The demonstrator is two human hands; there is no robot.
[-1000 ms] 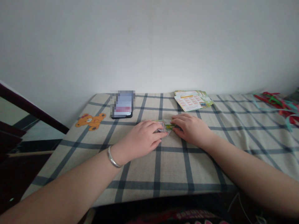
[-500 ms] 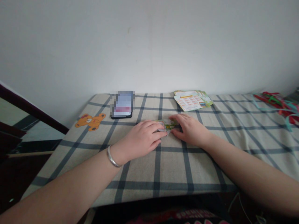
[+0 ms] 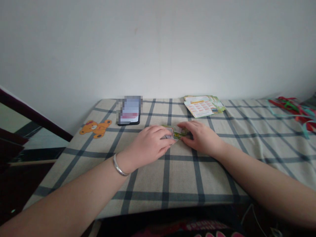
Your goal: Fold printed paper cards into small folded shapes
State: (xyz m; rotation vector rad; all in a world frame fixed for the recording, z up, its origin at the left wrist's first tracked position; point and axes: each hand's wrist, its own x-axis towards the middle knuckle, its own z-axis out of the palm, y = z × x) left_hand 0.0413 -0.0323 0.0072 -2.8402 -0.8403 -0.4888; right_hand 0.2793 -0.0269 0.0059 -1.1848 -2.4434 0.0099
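Head view: a small paper (image 3: 178,134) pinched between two hands at mid-table.
The left hand (image 3: 148,144) curls over its grey end and the right hand (image 3: 201,138) grips the green end, both pressing it onto the checked cloth (image 3: 182,177). To me this looks like creasing a fold, and a further fold would need the edges aligned. A phone (image 3: 129,110) and leaflets (image 3: 203,106) lie beyond.
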